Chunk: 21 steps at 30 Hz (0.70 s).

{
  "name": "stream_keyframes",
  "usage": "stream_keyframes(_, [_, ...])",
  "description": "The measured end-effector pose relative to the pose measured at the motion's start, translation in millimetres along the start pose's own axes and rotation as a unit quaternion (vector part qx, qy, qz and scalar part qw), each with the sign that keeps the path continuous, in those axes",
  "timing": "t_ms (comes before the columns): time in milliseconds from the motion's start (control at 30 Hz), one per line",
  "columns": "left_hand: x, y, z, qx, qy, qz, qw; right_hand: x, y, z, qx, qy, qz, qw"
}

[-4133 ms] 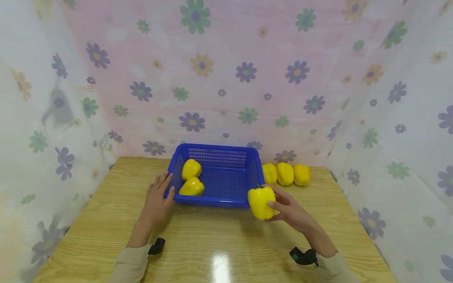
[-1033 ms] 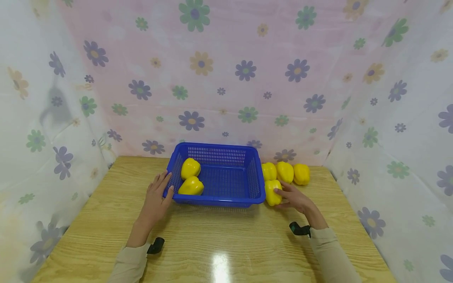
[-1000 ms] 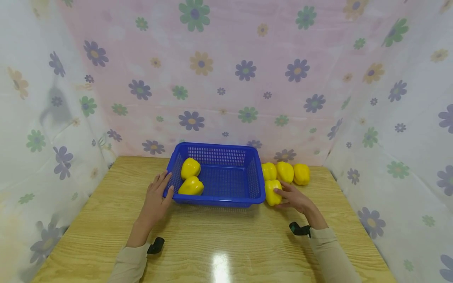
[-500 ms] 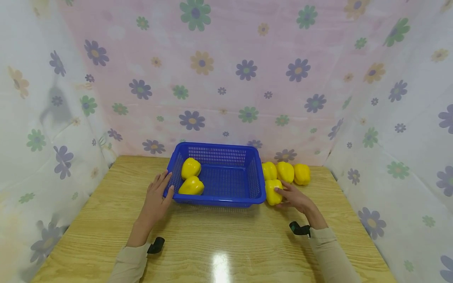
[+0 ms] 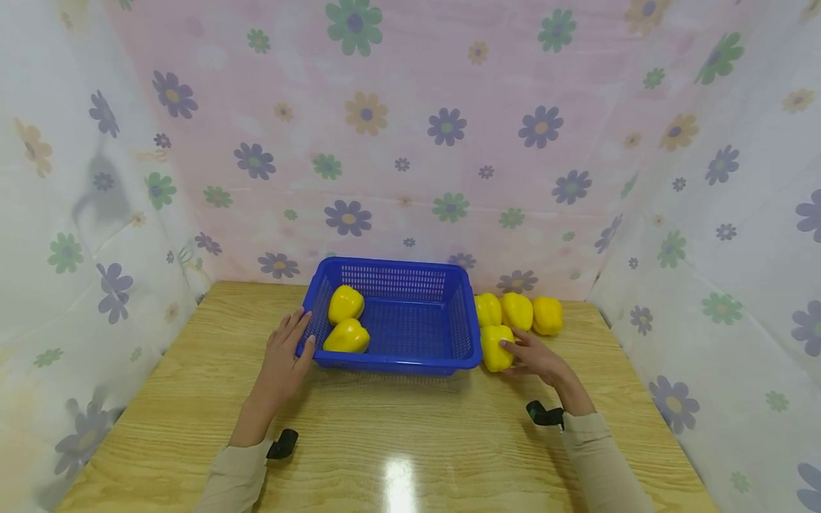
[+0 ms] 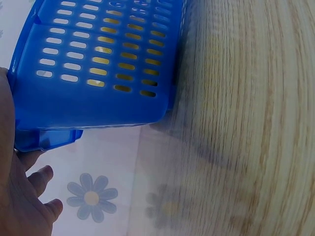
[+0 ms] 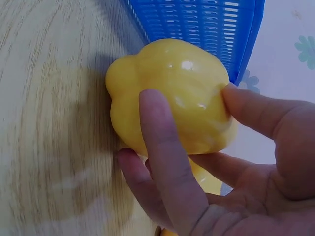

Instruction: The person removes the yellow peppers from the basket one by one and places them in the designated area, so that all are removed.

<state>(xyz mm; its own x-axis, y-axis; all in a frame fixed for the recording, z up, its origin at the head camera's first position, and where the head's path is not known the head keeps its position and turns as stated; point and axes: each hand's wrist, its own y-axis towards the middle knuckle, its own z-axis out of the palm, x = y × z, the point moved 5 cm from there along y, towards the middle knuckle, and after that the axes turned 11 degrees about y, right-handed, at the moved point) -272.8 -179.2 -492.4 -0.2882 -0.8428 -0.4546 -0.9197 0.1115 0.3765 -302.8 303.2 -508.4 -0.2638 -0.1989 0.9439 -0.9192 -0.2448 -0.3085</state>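
Observation:
My right hand (image 5: 535,358) holds a yellow bell pepper (image 5: 495,349) beside the right wall of a blue plastic basket (image 5: 400,368). Close up in the right wrist view, thumb and fingers surround the bell pepper (image 7: 172,93), low at the tabletop. Two more yellow peppers lie along the basket's left side inside: one at the back (image 5: 346,305), one in front (image 5: 347,337). My left hand (image 5: 282,356) rests on the left rim with its fingers extended. In the left wrist view some fingers (image 6: 40,180) show past the basket's edge.
Behind the held pepper, three yellow bell peppers stand in a row: the left one (image 5: 489,311), the middle one (image 5: 517,312) and the right one (image 5: 547,315). The wooden table (image 5: 398,434) backs onto a flower-print cloth (image 5: 404,128), with cloth at both sides.
Over about four seconds, my right hand has brought the pepper from before the basket's front right corner to its right side. The last second shows hardly any movement; my left hand stays put.

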Motion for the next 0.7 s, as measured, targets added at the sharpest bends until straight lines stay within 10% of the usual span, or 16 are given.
stream_keyframes(700, [0.2,-0.4,1.0,0.003,0.001,0.000,1.0000,2.0,-13.2,-2.4,-0.023,-0.027,-0.001,0.9994])
